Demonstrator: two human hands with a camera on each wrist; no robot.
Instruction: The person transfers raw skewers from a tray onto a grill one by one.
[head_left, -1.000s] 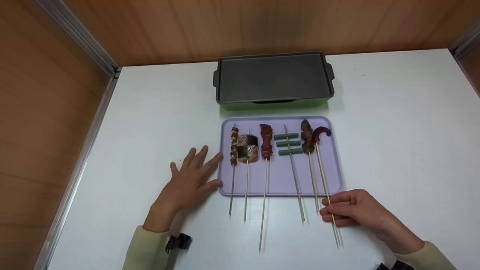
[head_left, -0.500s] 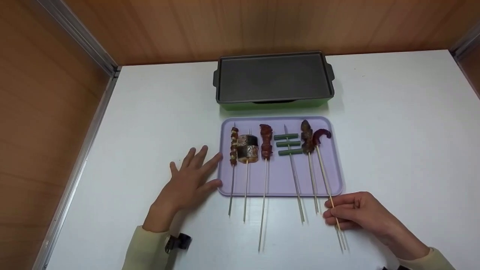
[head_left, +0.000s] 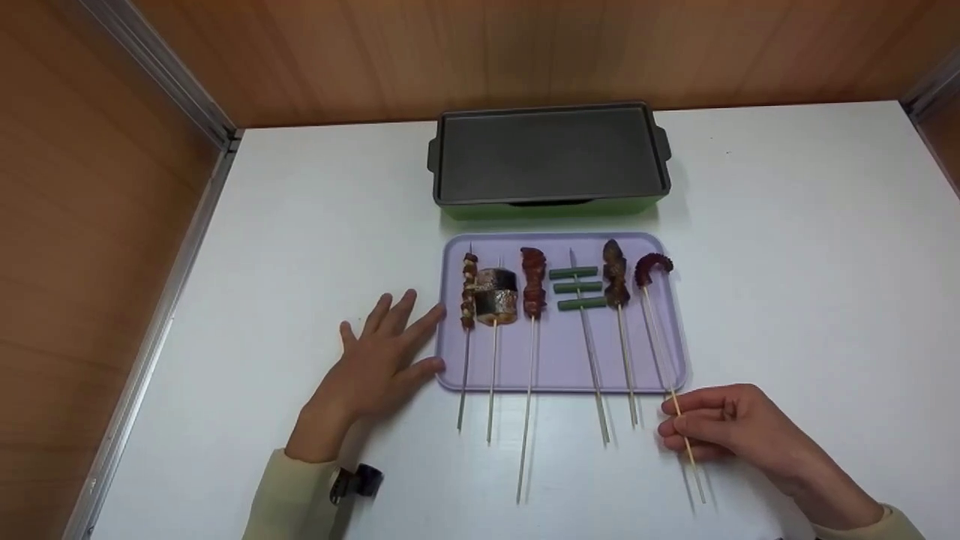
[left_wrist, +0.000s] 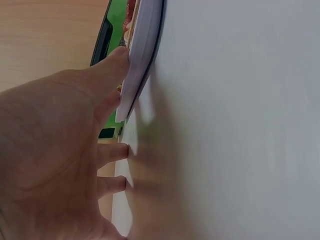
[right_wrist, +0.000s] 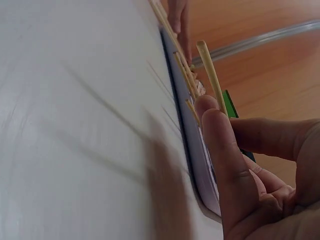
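Note:
My right hand [head_left: 731, 427] pinches the lower stick of a skewer with a curled dark-red octopus tentacle [head_left: 652, 268] at its far end. The tentacle overlaps the right rim of the lilac tray [head_left: 562, 360]. In the right wrist view the stick's end [right_wrist: 211, 72] pokes up past the fingers. With fingers spread straight, my left hand [head_left: 371, 367] rests at the tray's left edge, thumb and index touching the rim. On the tray lie a small-cube skewer [head_left: 469, 292], a fish skewer [head_left: 496, 296], a red meat skewer [head_left: 533, 281], a green bean skewer [head_left: 577, 288] and a brown meat skewer [head_left: 615, 274].
Behind the tray stands a green grill with a black flat plate [head_left: 551, 154] and side handles. Several sticks stick out over the tray's front edge onto the white table [head_left: 810, 262]. Wooden panels [head_left: 562, 52] close off the back and left.
My right hand has moved right, and the tentacle skewer with it, away from the brown meat skewer toward the tray's right rim. The left hand has stayed in place.

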